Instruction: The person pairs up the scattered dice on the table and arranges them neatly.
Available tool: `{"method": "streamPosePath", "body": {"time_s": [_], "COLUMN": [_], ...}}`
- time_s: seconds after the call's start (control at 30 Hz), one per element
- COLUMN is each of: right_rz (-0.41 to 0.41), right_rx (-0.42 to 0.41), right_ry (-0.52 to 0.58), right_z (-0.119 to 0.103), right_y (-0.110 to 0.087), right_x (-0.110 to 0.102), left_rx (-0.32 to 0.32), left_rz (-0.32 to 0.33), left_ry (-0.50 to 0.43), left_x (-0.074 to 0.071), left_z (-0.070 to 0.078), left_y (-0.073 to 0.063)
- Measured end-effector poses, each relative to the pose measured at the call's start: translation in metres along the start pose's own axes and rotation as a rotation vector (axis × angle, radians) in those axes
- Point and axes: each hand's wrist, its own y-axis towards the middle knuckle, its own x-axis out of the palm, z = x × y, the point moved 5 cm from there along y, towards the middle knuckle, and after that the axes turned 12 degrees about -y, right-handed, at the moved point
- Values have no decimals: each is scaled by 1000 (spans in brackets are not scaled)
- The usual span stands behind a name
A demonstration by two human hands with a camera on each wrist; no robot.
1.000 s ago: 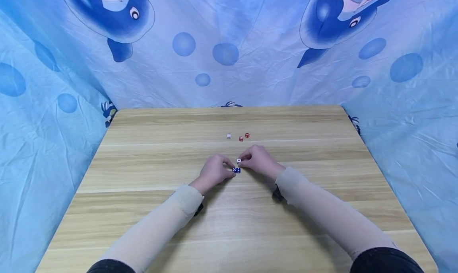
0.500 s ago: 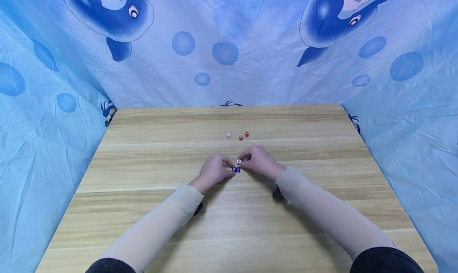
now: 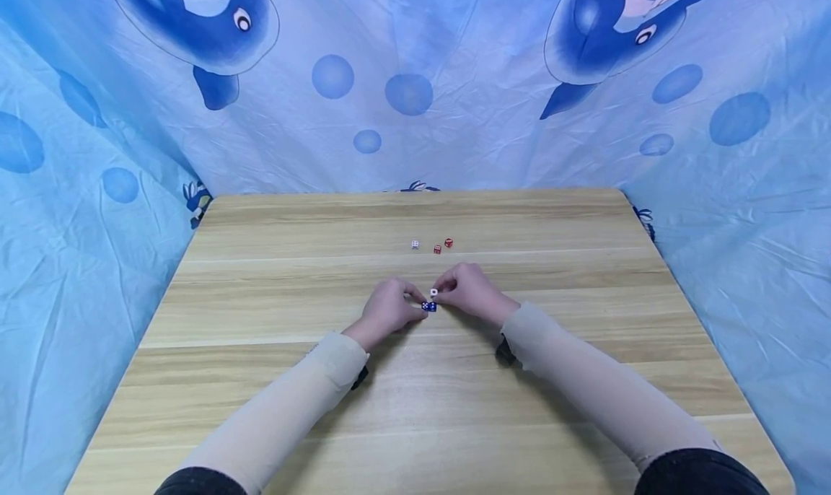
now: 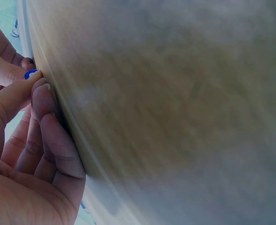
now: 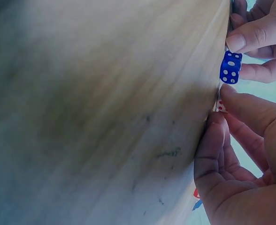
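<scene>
In the head view, two blue dice (image 3: 429,307) with white pips sit side by side on the wooden table. My left hand (image 3: 388,309) pinches them, thumb on the near side and fingertips at the far side. Just behind the pair, thumb and finger of my right hand (image 3: 472,291) grip a white die (image 3: 433,292). The right wrist view gives a larger look at a blue die (image 5: 231,68) by the left thumb, with the white die (image 5: 221,105) partly covered by the right fingers. Only a sliver of blue die (image 4: 31,74) shows between fingers in the left wrist view.
Farther back on the table (image 3: 311,228) lie another white die (image 3: 415,244) and two red dice, one (image 3: 438,249) slightly nearer than the other (image 3: 449,242). A blue curtain (image 3: 480,134) printed with dolphins hangs behind the table's back edge and along both sides.
</scene>
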Motion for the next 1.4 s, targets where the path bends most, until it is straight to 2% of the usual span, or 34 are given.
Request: {"method": "streamPosePath", "body": {"time_s": [0.4, 0.67, 0.9, 1.07, 1.23, 1.4], "right_rz": [-10, -14, -11, -11, -5, 1], "right_rx": [2, 12, 1, -6, -5, 3], "right_ry": [8, 20, 16, -2, -18, -8], "right_z": [1, 2, 3, 2, 1, 0], "right_y": [0, 1, 0, 0, 0, -1], "right_x": [0, 0, -1, 0, 1, 0], "left_rx": [19, 6, -25, -42, 4, 65], "left_rz": [13, -2, -58, -107, -117, -35], "left_ry": [28, 6, -75, -89, -113, -175], "left_x": [0, -3, -8, -15, -27, -38], "left_z": [1, 3, 2, 2, 9, 17], "left_y": [2, 0, -2, -1, 4, 15]}}
